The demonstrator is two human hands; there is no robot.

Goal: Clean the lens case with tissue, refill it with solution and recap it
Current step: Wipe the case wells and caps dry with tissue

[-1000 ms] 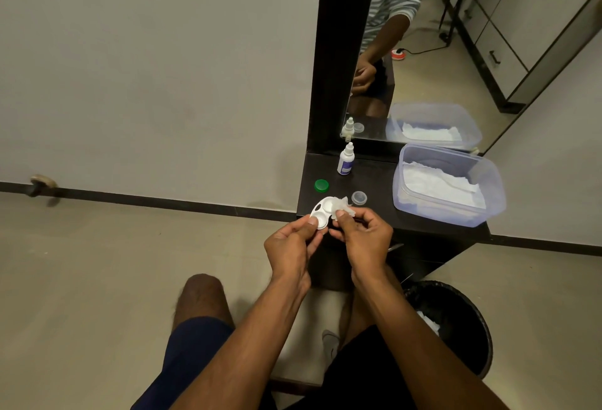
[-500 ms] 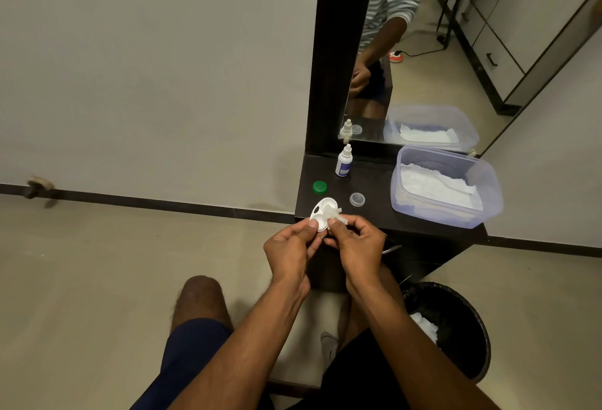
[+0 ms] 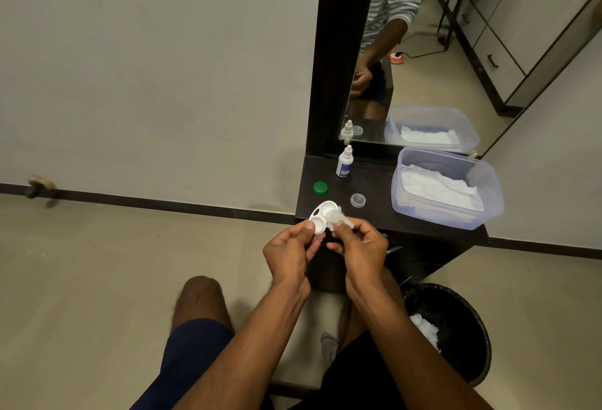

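My left hand (image 3: 290, 251) pinches the near end of a white lens case (image 3: 321, 219), held tilted over the front edge of the dark shelf (image 3: 378, 214). My right hand (image 3: 361, 246) pinches a small wad of white tissue (image 3: 337, 216) pressed into the case's far well. A green cap (image 3: 320, 187) and a clear cap (image 3: 357, 200) lie on the shelf behind the case. The small white solution bottle (image 3: 344, 162) with a blue label stands upright near the mirror.
A clear plastic tub (image 3: 488, 211) holding white tissues sits at the shelf's right. A black bin (image 3: 456, 325) with used tissue stands on the floor at the lower right. The mirror (image 3: 456, 51) rises behind the shelf. My knees are below the hands.
The tissue has shifted a little inside the case's well as my right hand works it. Both hands stay in nearly the same place.
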